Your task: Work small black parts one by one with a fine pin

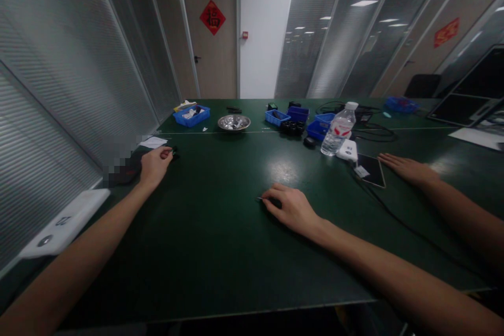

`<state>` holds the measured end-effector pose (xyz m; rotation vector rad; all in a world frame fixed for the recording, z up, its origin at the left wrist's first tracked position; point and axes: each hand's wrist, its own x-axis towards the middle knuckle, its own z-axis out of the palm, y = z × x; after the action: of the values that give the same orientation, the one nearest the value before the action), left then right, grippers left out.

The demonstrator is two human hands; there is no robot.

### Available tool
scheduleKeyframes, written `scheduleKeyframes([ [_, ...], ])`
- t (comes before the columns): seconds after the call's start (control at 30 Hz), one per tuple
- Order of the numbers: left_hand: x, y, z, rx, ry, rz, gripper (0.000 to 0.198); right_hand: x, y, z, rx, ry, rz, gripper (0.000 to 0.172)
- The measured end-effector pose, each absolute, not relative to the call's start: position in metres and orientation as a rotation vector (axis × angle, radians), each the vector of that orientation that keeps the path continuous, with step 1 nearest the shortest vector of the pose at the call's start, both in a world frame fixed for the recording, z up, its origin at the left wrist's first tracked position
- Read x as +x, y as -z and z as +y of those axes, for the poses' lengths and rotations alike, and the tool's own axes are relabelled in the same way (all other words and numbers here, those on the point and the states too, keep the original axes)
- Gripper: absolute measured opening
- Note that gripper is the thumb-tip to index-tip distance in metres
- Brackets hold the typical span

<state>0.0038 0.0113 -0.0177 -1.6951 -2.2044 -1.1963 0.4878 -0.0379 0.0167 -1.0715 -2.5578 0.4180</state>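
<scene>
My left hand (154, 167) reaches to the table's left side, with its fingers pinched at a small dark object (175, 153). The object's kind is too small to make out. Beside that hand lie a white paper (154, 142) and a dark item, partly blurred out. Resting low over the middle of the green table (212, 231), my right hand (292, 207) is closed. From between its thumb and finger sticks a thin, pale, metallic-looking tip (259, 198); the rest of that thing is hidden by the fingers.
A co-worker's hand (409, 170) lies flat at the right near a dark tablet (372, 170). Around stand a water bottle (339, 130), a white power bank (347, 150), a metal bowl (234, 124), a blue basket (191, 116) and, left, a long white device (65, 223).
</scene>
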Motion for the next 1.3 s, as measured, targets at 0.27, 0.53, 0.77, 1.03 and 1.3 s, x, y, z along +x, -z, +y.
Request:
scheduleKeyframes([
  [0.27,0.011,0.024,0.020,-1.631,1.045,-2.278,0.038,0.488,-0.015,-0.037,-1.066,-0.426,-2.553,0.025],
  [0.53,0.008,0.031,0.024,-1.578,0.979,-2.321,0.032,0.488,-0.012,-0.035,-1.070,-0.404,-2.550,0.023],
  [0.77,0.006,0.030,0.023,-1.546,1.004,-2.413,0.033,0.489,-0.014,-0.035,-1.063,-0.412,-2.557,0.024],
  [1.03,0.008,0.028,0.022,-1.546,1.090,-2.431,0.031,0.490,-0.012,-0.035,-1.048,-0.428,-2.554,0.025],
  [1.3,0.006,0.029,0.026,-1.549,1.148,-2.451,0.029,0.488,-0.016,-0.037,-1.074,-0.426,-2.561,0.026],
])
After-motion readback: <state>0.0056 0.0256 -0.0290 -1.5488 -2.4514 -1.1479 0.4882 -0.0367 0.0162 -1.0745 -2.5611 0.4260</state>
